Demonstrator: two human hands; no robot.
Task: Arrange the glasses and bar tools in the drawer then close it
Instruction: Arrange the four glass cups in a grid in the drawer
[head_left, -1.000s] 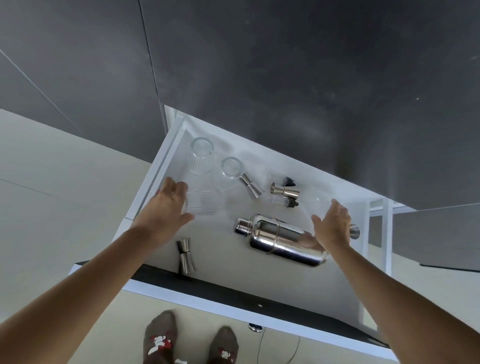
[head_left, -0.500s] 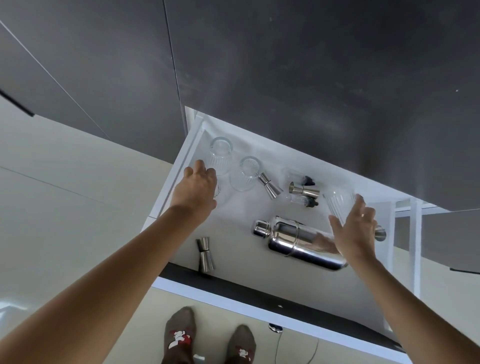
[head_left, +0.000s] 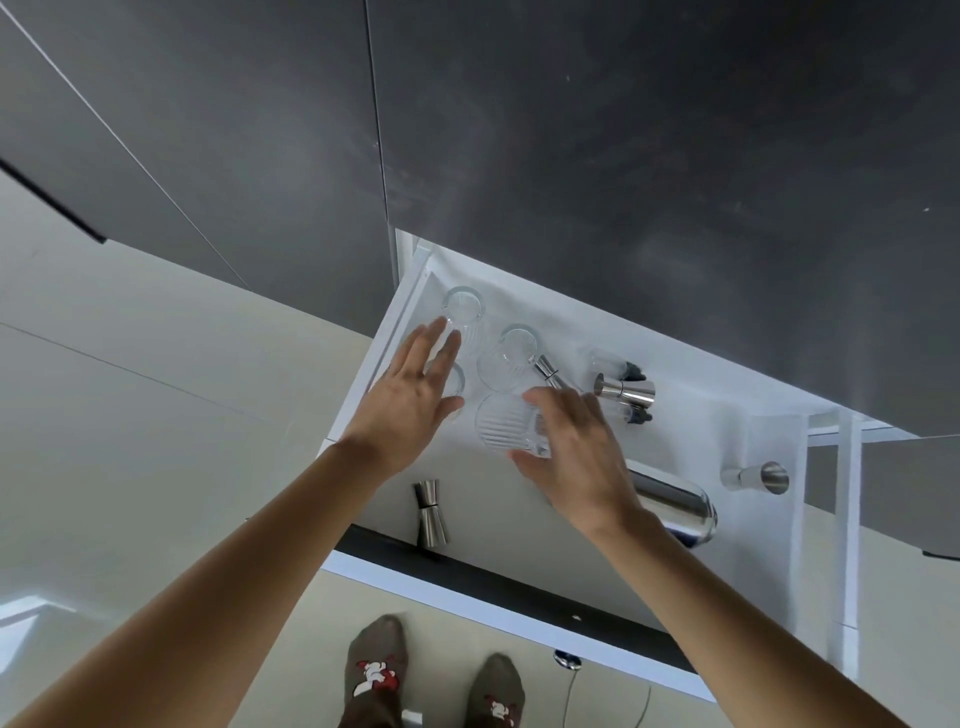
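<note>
Hands over glasses in the open drawer (head_left: 675, 415).
At frame centre, the right hand (head_left: 576, 457) grips a ribbed glass (head_left: 506, 428); the left hand (head_left: 410, 395), fingers spread, covers another glass (head_left: 457, 379).

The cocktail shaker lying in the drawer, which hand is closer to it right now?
Right. The right hand is just beside the cocktail shaker, overlapping its near end; the left hand is farther off, over the glasses by the drawer's left side.
</note>
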